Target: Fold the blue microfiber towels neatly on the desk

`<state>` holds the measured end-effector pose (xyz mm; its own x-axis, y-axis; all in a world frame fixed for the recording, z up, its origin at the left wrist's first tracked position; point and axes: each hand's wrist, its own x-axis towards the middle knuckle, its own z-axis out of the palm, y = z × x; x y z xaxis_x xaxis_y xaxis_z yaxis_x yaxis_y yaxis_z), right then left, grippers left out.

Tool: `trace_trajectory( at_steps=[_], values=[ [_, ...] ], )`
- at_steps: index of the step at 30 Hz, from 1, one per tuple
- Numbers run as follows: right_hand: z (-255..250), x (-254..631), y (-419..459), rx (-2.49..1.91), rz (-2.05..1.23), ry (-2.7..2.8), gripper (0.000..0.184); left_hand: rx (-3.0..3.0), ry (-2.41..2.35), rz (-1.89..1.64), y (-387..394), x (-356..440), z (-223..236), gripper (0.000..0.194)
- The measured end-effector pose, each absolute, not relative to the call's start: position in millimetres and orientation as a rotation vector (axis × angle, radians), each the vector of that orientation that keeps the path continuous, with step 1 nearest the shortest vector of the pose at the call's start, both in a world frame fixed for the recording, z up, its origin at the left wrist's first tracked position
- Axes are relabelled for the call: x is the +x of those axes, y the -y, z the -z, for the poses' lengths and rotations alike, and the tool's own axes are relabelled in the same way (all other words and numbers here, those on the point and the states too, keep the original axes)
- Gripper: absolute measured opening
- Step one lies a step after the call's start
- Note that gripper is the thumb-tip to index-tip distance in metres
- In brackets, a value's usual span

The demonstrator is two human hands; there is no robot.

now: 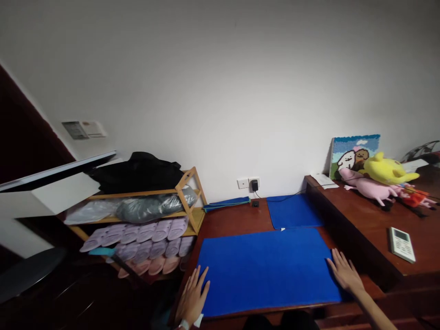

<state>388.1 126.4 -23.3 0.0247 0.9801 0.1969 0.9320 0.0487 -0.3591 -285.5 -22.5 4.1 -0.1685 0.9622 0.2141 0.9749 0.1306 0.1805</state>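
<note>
Both hands spread on a blue felt mat (266, 270), at its near corners

The left hand (191, 298) sits at 7 o'clock, the right hand (345, 273) at 4 o'clock, both holding nothing — fingers wide, tips at the mat's side edges. The mat lies at 12 o'clock on a wooden desk (233, 224), with a second blue mat (294, 211) just beyond it — a slipper rack (188, 211) stands at 10 o'clock.

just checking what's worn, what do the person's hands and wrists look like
The left hand and right hand are bare, with no gloves. A white band sits on the left wrist. The right forearm shows no sleeve within the frame.
</note>
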Motion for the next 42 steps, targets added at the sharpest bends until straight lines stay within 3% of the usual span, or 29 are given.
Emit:
trace_trajectory(
  at_steps=[5, 14, 19, 24, 35, 42],
  values=[
    [3, 322, -127, -1.902, -0.181, 1.974, 0.083, -1.986, 2.328, 0.436, 25, -283, -8, 0.057],
    [-36, 73, -112, -1.407, -0.424, 2.396, 0.075, -1.968, 2.388, 0.42, 34, -277, -15, 0.057],
    [-40, 17, -124, -1.332, -0.547, 2.503, 0.08, -1.968, 2.386, 0.41, 34, -279, -13, 0.057],
    [-21, 60, -152, -1.534, -0.478, 2.452, 0.084, -1.972, 2.381, 0.403, 34, -279, -14, 0.057],
    [27, 337, -214, -2.189, -0.266, 2.144, 0.083, -1.962, 2.31, 0.389, 31, -284, -8, 0.057],
    [25, 365, -216, -2.121, -0.322, 2.121, 0.08, -1.974, 2.296, 0.31, 25, -292, -4, 0.056]
  ],
)
